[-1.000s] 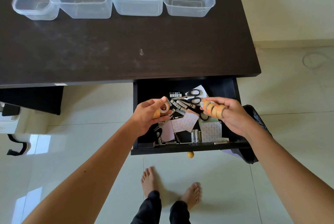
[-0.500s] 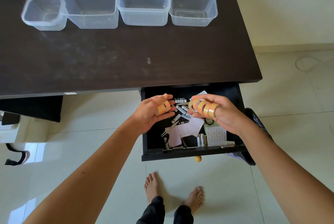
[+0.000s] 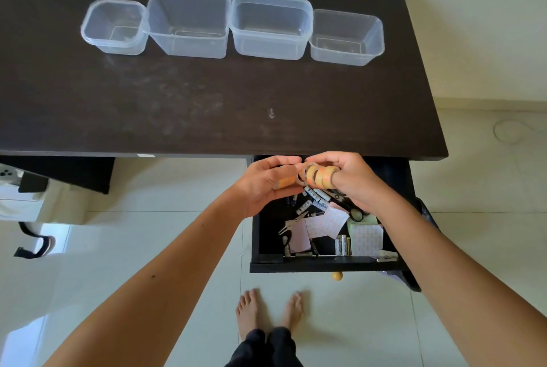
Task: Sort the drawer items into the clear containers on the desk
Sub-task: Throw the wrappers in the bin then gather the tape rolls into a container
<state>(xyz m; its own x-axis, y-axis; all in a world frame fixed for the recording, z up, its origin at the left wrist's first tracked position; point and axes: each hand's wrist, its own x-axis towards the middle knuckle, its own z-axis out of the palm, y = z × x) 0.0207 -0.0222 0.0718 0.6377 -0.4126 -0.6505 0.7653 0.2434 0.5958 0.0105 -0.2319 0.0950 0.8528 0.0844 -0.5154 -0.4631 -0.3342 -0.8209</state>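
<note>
Desk (image 3: 207, 106) edge just above tape-holding hands (image 3: 352, 180).

Both arms reach forward, left hand (image 3: 263, 181) and right hand (image 3: 353, 180) meeting, fingers curled in a grip

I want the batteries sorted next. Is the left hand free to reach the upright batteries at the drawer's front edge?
Probably not yet. The way down to the batteries looks open, but the left hand is holding a tape roll near the right hand's stack.

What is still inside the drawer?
In the drawer: batteries, scissors, patterned paper pads, small clips. Its back part is hidden behind both hands and the tape rolls.
</note>
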